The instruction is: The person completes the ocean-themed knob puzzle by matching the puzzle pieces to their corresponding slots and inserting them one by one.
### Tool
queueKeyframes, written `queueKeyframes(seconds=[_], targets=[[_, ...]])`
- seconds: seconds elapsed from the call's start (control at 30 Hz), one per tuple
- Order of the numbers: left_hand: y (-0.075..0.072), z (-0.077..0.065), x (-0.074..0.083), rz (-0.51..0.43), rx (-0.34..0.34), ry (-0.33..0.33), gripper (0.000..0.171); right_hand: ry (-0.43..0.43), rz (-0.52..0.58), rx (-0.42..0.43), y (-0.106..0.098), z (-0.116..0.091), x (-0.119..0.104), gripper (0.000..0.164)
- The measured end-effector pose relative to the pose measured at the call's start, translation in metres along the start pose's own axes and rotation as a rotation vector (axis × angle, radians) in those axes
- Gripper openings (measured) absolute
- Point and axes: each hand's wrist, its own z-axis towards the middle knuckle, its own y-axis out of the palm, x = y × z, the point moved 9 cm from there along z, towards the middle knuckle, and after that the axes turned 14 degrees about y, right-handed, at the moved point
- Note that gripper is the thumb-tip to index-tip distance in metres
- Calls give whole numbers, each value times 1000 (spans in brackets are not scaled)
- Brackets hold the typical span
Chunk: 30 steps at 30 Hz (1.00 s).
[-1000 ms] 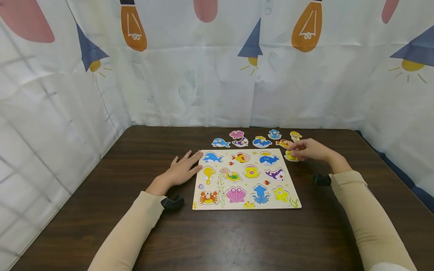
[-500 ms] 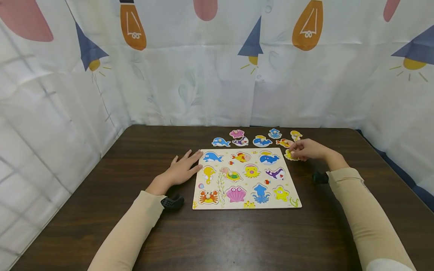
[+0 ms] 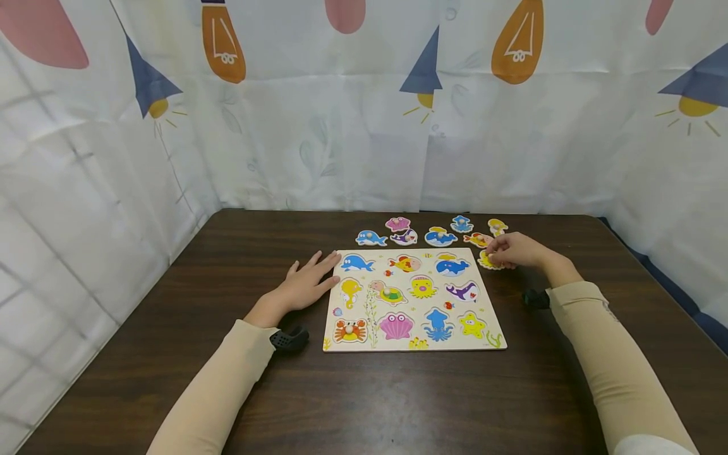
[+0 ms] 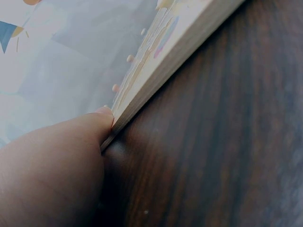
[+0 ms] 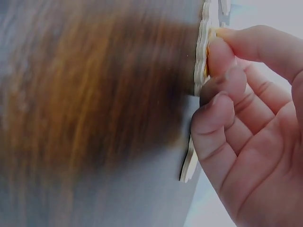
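Observation:
A wooden peg puzzle board point(image 3: 409, 309) with printed sea animals lies on the table, its crab piece point(image 3: 349, 331) seated at the lower left. My left hand point(image 3: 304, 284) is spread flat at the board's upper left, fingertips touching its edge; in the left wrist view a finger meets the board's side point(image 4: 156, 85). Beyond the upper right corner, my right hand point(image 3: 520, 250) pinches a yellow puzzle piece point(image 3: 488, 260) between thumb and index finger. The right wrist view shows that piece point(image 5: 202, 52) edge-on with a scalloped outline; its picture is mostly hidden by the fingers.
Behind the board lie loose pieces: a blue dolphin point(image 3: 371, 238), a pink shell point(image 3: 397, 224), a purple whale point(image 3: 404, 237), a blue whale point(image 3: 440, 237), a squid point(image 3: 462, 224), a red-yellow fish point(image 3: 478, 240) and a yellow seahorse point(image 3: 497, 226). A printed curtain point(image 3: 352, 151) hangs behind the table.
The right forearm has shifted very slightly left, while its hand stays at the yellow piece. The left hand rests in the same spot on the board.

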Motion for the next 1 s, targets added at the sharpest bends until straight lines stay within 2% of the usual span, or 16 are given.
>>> queueKeyframes(seconds=[0.63,0.83,1.0], targets=[[1,3,1,-1,2,8,67,-22,-55,40,-6,-12,-5,24],[0,2,-1,-2,12,11,67,-56,-58,75,-8,-18,-15,30],[0,1,-1,-4,18,14,67,-84,-57,68,-5,-24,-25,28]])
